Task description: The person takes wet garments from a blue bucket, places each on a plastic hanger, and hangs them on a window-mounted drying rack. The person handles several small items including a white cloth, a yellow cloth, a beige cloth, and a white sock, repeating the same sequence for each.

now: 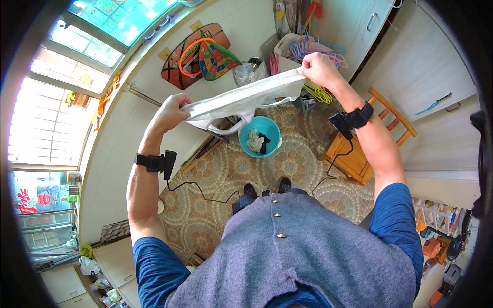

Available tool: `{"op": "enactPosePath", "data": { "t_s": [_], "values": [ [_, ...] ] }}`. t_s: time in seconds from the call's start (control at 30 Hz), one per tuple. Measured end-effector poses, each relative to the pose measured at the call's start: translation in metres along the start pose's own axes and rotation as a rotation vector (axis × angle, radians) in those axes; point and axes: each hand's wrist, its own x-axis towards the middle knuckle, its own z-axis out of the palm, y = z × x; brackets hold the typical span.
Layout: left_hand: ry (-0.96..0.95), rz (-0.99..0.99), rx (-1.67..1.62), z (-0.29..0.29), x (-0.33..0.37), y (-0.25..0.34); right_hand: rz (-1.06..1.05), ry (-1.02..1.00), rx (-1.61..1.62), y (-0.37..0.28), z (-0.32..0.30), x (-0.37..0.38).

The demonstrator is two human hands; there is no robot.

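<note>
A white cloth (246, 98) is stretched taut between my two hands, out in front of me. My left hand (172, 111) is closed on one end of its upper edge. At the other end, my right hand (318, 70) pinches the edge and sits farther from me. The cloth's lower part hangs loose, and its exact kind cannot be made out. On the floor beyond my feet stands a turquoise basin (272, 127). Inside it lie a crumpled whitish cloth (255, 142) and a dark cloth (264, 143).
A wooden chair (349, 156) stands to the right, near pale cabinets (431, 56). Pink and blue hangers (310, 47) fill a white bin at the back. A dartboard (218, 60) and a basketball backboard (179, 56) lean against the far-left wall. Windows (46, 115) line the left side.
</note>
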Motion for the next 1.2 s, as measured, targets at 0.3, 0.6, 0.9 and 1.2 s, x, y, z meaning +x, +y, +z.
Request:
{"op": "enactPosePath", "data": {
  "t_s": [0.3,0.6,0.9,1.2],
  "values": [
    [0.223,-0.403,-0.801,0.006,-0.006,-0.010,-0.149,0.192,0.171,-0.007,0.025,0.009],
    [0.131,-0.336,-0.276,0.029,-0.020,-0.060,-0.133,0.086,-0.105,-0.043,0.030,0.011],
    [0.548,-0.495,-1.019,0.041,-0.023,-0.109,-0.169,-0.032,0.090,-0.062,0.071,0.038],
    [0.421,-0.350,-0.966,0.100,-0.028,-0.139,0.213,-0.284,0.213,0.021,0.185,-0.015]
  ]
}}
